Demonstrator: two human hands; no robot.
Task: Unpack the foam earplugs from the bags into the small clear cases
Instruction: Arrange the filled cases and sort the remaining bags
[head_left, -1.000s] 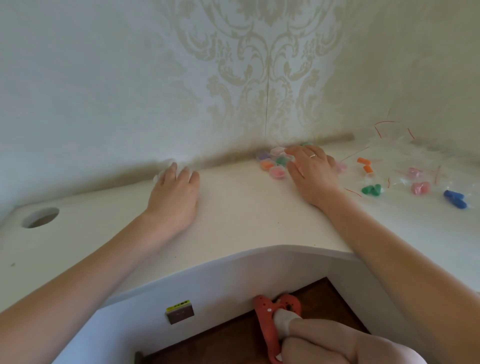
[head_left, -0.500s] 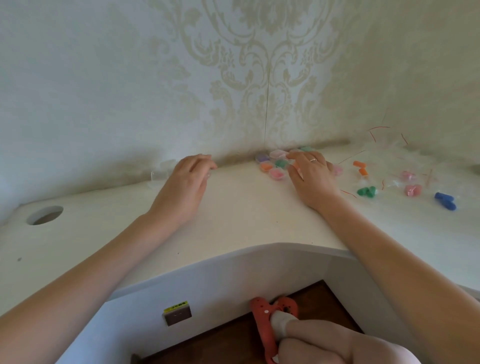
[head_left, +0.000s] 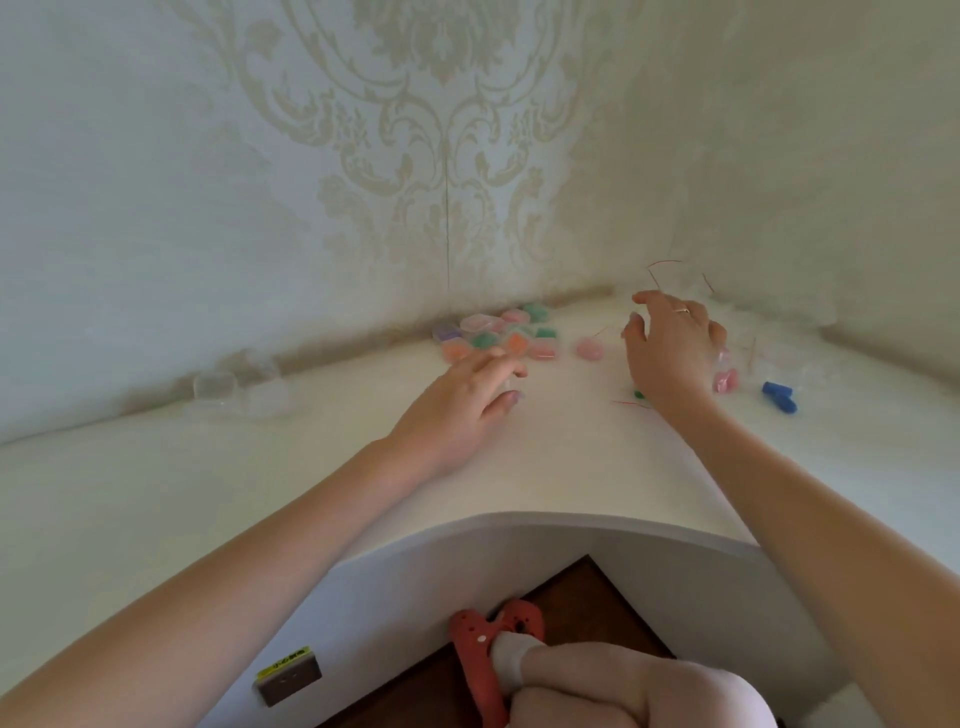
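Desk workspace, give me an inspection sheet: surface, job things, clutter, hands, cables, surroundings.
Surface: white corner desk.
Job things: filled cases clustered at the back corner; empty cases at back left; blue earplugs and pink earplugs among clear bags on the right.
Clutter: nothing seen.
Hands: left hand by the filled cases, whether it holds one cannot be told; right hand open above the bags.
Cables: nothing seen.
Surroundings: patterned wallpaper; red shoe under the desk.

wall (head_left: 415, 130): we see pale damask wallpaper
earplugs (head_left: 779, 396): we see blue
filled cases (head_left: 498, 335): we see pink, green, orange
shoe (head_left: 475, 654): we see red
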